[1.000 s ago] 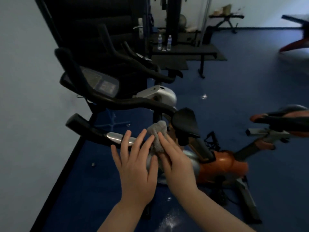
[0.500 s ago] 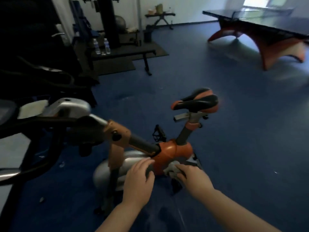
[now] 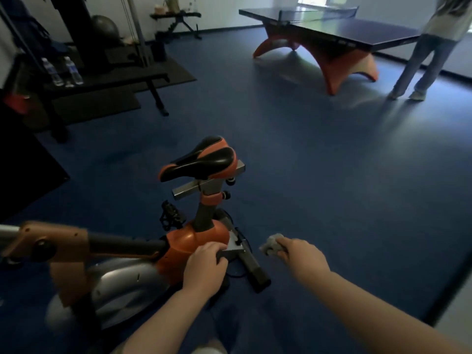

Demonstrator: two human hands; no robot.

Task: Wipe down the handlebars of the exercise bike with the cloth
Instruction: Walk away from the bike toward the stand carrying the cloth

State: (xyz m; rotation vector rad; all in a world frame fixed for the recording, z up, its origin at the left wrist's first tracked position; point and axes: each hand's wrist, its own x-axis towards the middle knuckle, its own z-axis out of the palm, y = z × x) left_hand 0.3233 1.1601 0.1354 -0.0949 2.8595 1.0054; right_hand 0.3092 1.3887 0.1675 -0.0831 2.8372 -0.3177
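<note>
The orange and silver exercise bike (image 3: pixel 196 241) stands at the lower left, its black and orange saddle (image 3: pixel 201 159) toward the room. Only the orange bracket (image 3: pixel 48 241) of the front post shows at the left edge; the handlebars are out of view. My right hand (image 3: pixel 302 258) hangs to the right of the bike frame, shut on a small crumpled grey cloth (image 3: pixel 271 246) that sticks out past the fingers. My left hand (image 3: pixel 204 267) is in front of the bike's rear frame with its fingers curled in; I see nothing in it.
Blue floor stretches to the right of the bike. A table-tennis table (image 3: pixel 329 29) stands at the back right with a person (image 3: pixel 429 47) beside it. A black bench (image 3: pixel 107 84) with water bottles (image 3: pixel 63 71) and a weight machine (image 3: pixel 76 26) stand at the back left.
The view has swung right, away from the handlebars to the saddle and room. Both hands dropped from the handlebar; the right hand moved right with the cloth, and the left hand's fingers curled shut.
</note>
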